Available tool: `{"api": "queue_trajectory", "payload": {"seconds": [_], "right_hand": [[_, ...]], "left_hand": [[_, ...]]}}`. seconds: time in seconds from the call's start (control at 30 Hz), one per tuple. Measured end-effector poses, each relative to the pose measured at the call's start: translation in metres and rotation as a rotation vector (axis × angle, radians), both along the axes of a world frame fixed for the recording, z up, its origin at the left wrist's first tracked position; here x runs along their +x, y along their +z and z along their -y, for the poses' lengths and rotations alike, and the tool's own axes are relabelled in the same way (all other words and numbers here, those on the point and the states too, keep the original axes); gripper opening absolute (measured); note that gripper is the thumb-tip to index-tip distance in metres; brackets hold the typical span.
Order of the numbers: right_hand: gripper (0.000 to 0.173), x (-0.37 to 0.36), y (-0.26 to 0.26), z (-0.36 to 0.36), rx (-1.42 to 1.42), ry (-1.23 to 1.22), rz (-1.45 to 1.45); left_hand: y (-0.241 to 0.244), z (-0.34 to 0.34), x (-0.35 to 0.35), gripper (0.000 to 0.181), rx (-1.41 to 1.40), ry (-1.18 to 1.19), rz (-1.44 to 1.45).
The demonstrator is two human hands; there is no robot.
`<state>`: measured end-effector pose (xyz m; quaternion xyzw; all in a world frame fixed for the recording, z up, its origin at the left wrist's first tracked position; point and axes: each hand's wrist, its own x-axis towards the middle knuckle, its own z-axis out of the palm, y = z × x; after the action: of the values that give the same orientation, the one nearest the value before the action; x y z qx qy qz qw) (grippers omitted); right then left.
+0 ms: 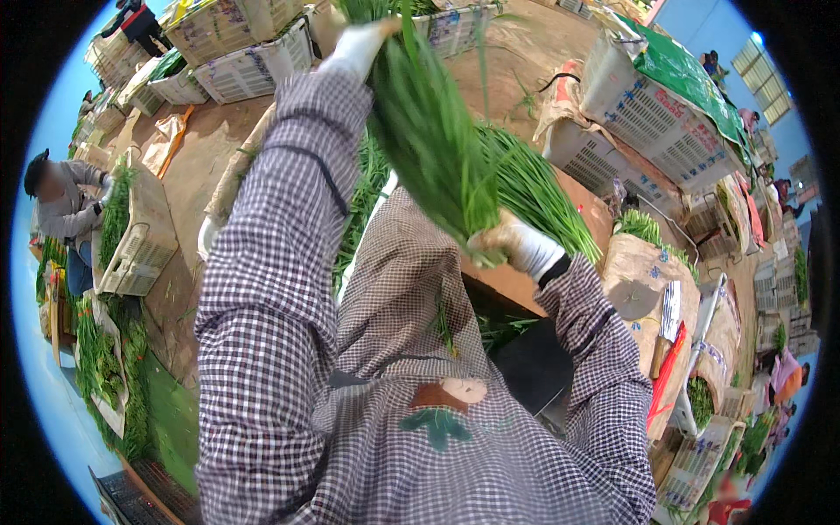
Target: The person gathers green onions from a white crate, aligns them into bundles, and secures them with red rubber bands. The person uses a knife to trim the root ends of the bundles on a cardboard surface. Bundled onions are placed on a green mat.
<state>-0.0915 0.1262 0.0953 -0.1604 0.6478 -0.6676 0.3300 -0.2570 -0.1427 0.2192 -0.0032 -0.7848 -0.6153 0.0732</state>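
My right hand (525, 246), in a soiled white glove, grips the lower end of a thick bundle of long green garlic chives (433, 131). The bundle slants up and away from me and is motion-blurred. At its upper end is my left hand (357, 49), also gloved in white and blurred; whether its fingers close on the leaves is unclear. Beyond my right hand, more chives (531, 184) lie on a brown board (587, 203). Loose greens (361, 203) lie in a white-rimmed container to the left of my apron (407, 262).
At right, a cleaver (669, 312) and red plastic strips (668, 374) lie on a cloth-covered surface (620, 275). Stacked white crates (663, 118) stand beyond, one under a green sheet (689, 72). At left, a person (69, 203) handles greens at a crate (147, 223).
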Motion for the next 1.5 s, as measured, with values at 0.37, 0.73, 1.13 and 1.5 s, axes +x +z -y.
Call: {"api": "queue_trajectory", "payload": {"seconds": [0.37,0.73,1.13,1.5], "right_hand": [[0.025,0.005,-0.014,-0.010,1.156,-0.055,-0.991],[0.061,0.000,0.079,-0.136,1.482,-0.351,-0.773],[0.056,-0.008,-0.118,-0.232,1.611,-0.563,-0.497],[0.078,-0.006,-0.159,-0.238,1.649,-0.572,-0.649]], "left_hand": [[-0.175,-0.029,0.248,0.038,0.161,-0.986,0.463],[-0.228,-0.160,-0.006,0.038,1.060,-0.321,0.542],[-0.150,-0.197,-0.018,0.068,0.241,-0.448,-0.270],[-0.248,-0.372,0.023,0.118,-1.210,-1.248,-0.696]]}}
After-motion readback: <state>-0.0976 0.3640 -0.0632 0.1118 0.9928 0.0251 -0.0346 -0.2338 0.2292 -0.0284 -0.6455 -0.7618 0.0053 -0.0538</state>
